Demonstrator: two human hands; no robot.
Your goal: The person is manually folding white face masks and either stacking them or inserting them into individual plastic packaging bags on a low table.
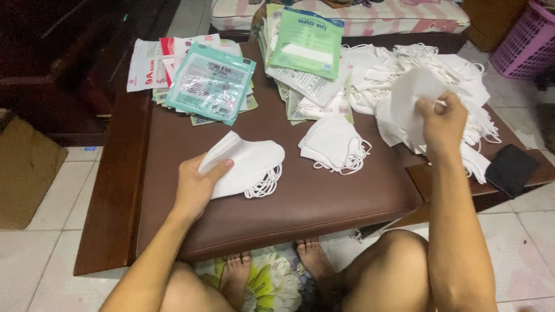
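Two stacks done: left hand (193,188) grips folded masks (245,164), another stack (332,144) beside; right hand (442,124) pinches one mask (407,101) off the loose heap (462,75); pouches (211,84) unfilled.

packet stacks (211,81) at back of surface (324,196), mask pile (462,75) back right, small mask stack (334,144) centre, phone (511,169) right edge, basket (529,40) on floor beyond.

Left hand (196,185) low, fingers curled in grip; right hand (442,118) raised, fingers pinching.
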